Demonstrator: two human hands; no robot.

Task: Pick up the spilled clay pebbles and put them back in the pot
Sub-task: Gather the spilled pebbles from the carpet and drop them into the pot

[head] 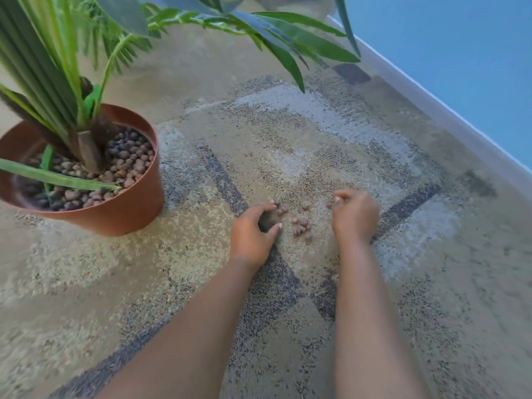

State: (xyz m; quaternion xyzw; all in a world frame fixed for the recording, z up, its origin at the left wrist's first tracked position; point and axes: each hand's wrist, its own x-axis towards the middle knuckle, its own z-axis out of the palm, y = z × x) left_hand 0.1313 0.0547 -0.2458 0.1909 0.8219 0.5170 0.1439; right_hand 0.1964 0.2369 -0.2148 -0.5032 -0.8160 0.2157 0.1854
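Both hands work the carpet (288,283): left hand (254,230) cupped beside the clay pebbles (300,224), right hand (354,216) curled, perhaps pinching some; light, hard and rolling, they suit scooping in handfuls toward the pot (126,214) at far left.

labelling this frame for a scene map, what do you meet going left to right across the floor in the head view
Pot with the plant → left hand → spilled clay pebbles on the rug → right hand → white baseboard → blue wall.
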